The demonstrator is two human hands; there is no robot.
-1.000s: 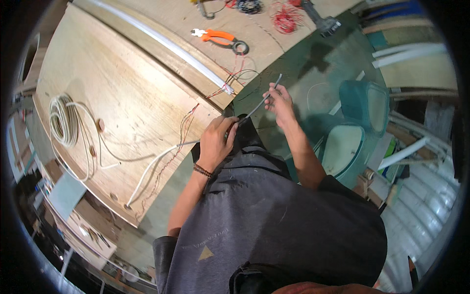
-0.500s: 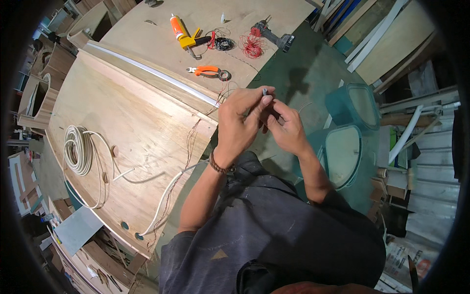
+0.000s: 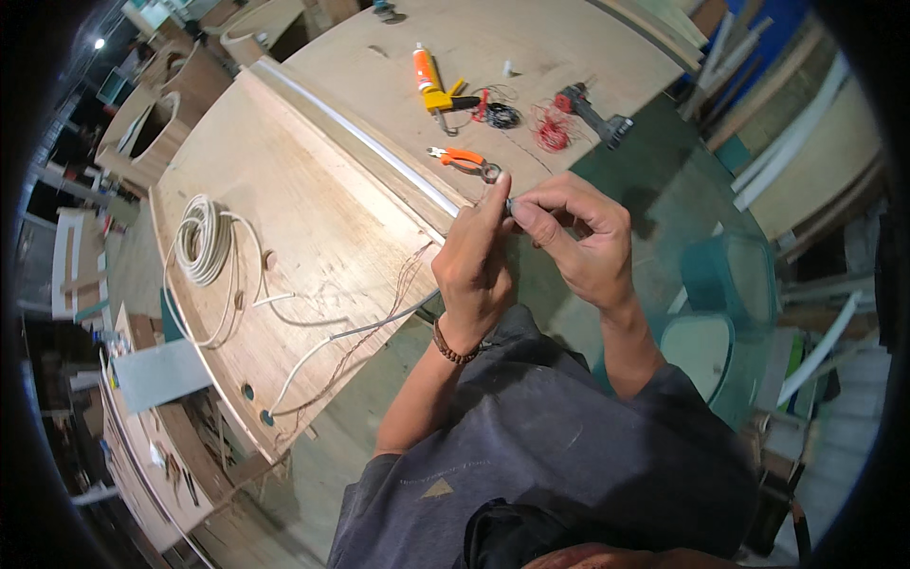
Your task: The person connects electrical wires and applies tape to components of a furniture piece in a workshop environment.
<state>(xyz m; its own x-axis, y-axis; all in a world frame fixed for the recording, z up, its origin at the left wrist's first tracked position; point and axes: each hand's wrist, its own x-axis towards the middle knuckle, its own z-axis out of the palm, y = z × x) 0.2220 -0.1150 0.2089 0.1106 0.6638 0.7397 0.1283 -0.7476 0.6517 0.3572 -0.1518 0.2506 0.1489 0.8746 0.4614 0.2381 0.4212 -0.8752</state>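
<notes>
A grey cable runs from the wooden panel up to my left hand, whose fingers are closed around it, thumb pointing up. A short grey end shows at the fingertips, and my right hand pinches it between thumb and forefinger. Most of what lies inside both hands is hidden by the fingers. Just beyond my left thumb, orange-handled pliers lie on the board. Thin brown wires trail along the panel's edge, left of my hands.
On the panel rests a coil of white cable. A light strip runs along its far side. Beyond lie a caulking gun, black wire, red wire and a cordless drill. Green bins stand at right.
The view has shifted, so the bench appears farther right. My right hand has turned and now pinches the grey end from the right, its fingers raised; the left hand has tilted more upright.
</notes>
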